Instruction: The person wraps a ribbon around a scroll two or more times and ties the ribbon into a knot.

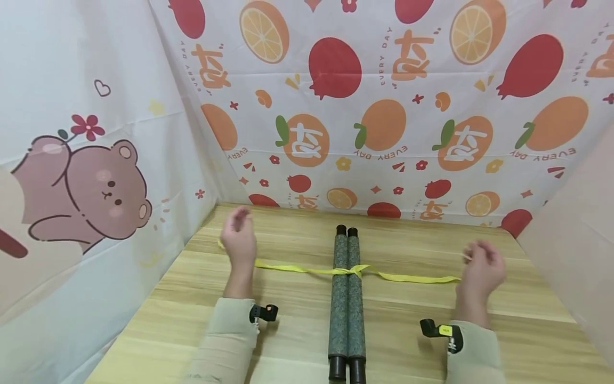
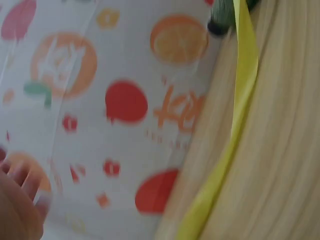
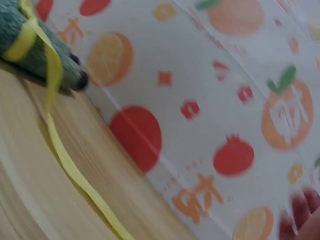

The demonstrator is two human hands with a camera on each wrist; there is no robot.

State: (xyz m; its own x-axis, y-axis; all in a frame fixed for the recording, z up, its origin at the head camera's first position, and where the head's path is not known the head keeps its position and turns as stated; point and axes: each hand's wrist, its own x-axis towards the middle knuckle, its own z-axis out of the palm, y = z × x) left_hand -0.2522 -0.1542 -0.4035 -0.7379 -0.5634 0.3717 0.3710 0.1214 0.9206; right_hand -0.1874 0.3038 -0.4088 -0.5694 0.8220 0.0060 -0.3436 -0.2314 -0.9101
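Two rolled scrolls (image 1: 339, 309) with grey-green patterned covers and dark end knobs lie side by side on the wooden table. A yellow ribbon (image 1: 408, 278) crosses over their upper half, with a loop or knot there, and its tails stretch out to both sides. My left hand (image 1: 238, 237) is raised left of the scrolls, its fingers loosely bent. To the right, my right hand (image 1: 482, 269) is held up in a similar way, slightly blurred. In both wrist views the ribbon (image 2: 245, 90) runs apart from the visible fingers; its far ends are hidden.
The wooden table (image 1: 297, 330) meets a fruit-printed cloth (image 1: 331, 208) at the back. A white cloth with a bear print (image 1: 105, 192) hangs on the left, and a pale cloth (image 1: 575, 229) borders the right side. Small black cameras sit on both sleeves.
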